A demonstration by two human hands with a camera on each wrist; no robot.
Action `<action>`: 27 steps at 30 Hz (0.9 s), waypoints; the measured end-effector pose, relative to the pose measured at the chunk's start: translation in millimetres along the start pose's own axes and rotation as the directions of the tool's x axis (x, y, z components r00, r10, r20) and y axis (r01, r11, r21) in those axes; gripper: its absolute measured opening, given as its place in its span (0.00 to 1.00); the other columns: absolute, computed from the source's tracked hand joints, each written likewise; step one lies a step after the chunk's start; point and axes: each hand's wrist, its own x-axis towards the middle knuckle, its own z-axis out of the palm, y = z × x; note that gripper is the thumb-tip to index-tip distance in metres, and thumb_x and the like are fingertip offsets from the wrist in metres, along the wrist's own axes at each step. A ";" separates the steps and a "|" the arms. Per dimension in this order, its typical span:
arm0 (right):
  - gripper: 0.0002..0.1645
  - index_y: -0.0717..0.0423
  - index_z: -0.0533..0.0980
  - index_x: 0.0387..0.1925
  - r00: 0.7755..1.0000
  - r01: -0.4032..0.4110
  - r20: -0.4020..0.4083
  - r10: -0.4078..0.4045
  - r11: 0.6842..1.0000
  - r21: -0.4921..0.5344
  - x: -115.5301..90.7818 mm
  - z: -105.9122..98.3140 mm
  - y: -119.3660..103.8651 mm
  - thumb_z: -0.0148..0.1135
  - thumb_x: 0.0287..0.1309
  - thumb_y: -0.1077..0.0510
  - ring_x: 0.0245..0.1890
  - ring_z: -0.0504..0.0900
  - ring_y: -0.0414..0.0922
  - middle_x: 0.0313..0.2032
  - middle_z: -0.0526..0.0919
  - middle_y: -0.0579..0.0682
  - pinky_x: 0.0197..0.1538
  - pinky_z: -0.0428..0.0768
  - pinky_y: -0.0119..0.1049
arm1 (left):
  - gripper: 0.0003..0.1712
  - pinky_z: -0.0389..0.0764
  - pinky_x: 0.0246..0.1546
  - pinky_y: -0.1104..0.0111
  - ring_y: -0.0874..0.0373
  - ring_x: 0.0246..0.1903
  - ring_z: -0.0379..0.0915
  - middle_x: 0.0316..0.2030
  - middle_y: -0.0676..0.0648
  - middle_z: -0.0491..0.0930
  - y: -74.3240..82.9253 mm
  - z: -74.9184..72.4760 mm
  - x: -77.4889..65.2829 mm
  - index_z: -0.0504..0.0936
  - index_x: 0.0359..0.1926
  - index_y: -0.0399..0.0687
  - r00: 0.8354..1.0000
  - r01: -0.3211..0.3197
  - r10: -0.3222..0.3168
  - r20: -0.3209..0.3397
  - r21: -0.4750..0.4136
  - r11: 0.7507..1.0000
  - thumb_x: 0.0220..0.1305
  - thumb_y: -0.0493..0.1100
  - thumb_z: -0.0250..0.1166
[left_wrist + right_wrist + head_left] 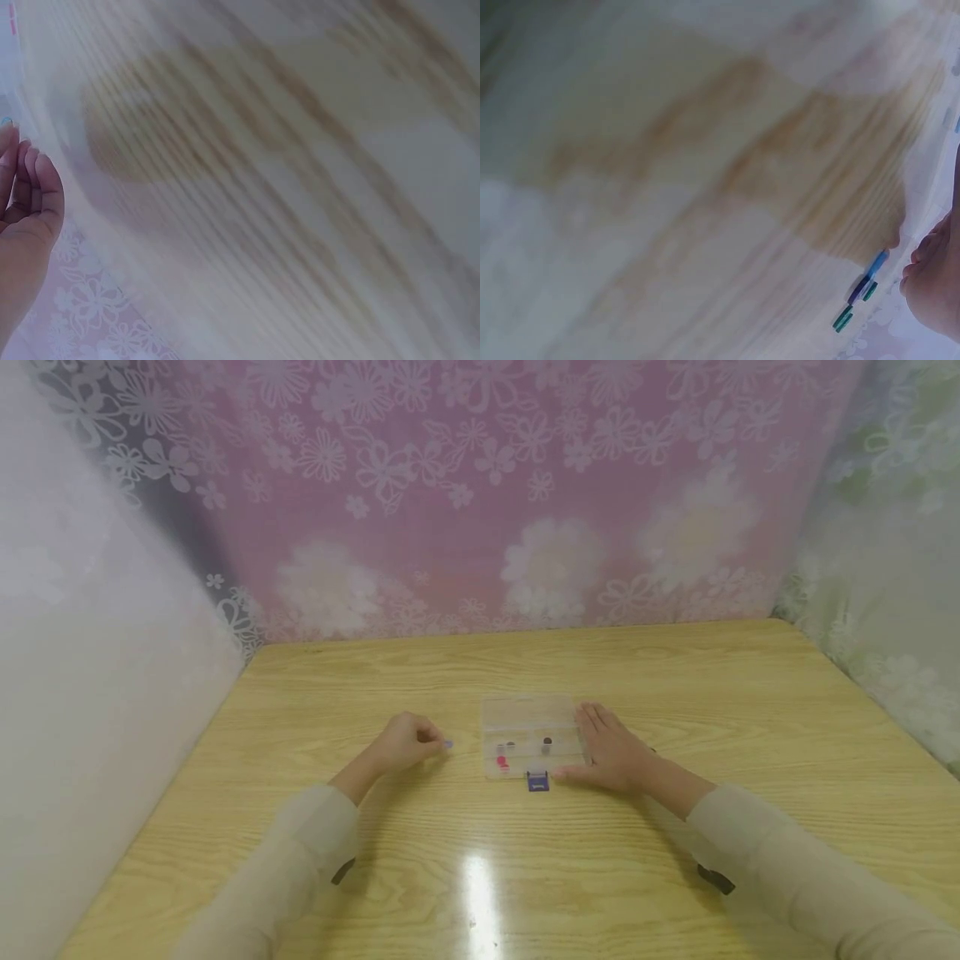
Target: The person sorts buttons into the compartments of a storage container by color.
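Observation:
A clear plastic compartment box (517, 710) lies on the table with a dark blue latch (537, 783) at its front edge. Small red pieces (502, 762) sit in its front left part, and a dark round piece (547, 741) lies farther right. My left hand (408, 743), left of the box, pinches a small blue-purple piece (448, 744) between thumb and fingertips; its exact kind cannot be told. Along the box's right side rests my right hand (615, 750), fingers extended to the back corner and thumb by the front edge.
The wood-grain table (375, 893) runs back to a pink flowered cloth (450, 527). Beyond my right hand, small blue and green pieces (870, 291) lie on the table, mostly hidden by that arm in the head view. Pale cloth walls stand at both sides.

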 end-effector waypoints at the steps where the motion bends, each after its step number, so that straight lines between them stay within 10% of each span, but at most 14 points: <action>1: 0.63 0.75 0.45 0.67 1.000 -0.002 0.001 0.002 1.000 0.000 0.0 0.1 0.2 0.52 0.53 0.28 0.70 0.44 0.64 0.69 0.45 0.71 0.71 0.46 0.55 | 0.10 0.78 0.32 0.71 0.60 0.28 0.74 0.35 0.41 0.82 0.8 0.5 0.5 0.82 0.33 0.36 1.000 -0.007 0.007 -0.001 0.000 1.000 0.61 0.40 0.62; 27: 0.64 0.76 0.45 0.67 1.000 0.001 0.009 -0.001 1.000 -0.002 0.3 -0.5 1.4 0.52 0.52 0.28 0.70 0.44 0.65 0.69 0.45 0.72 0.71 0.46 0.55 | 0.09 0.78 0.37 0.71 0.59 0.33 0.75 0.33 0.44 0.83 26.4 13.8 17.5 0.83 0.32 0.38 0.998 -0.021 0.022 -0.051 0.027 0.999 0.59 0.41 0.63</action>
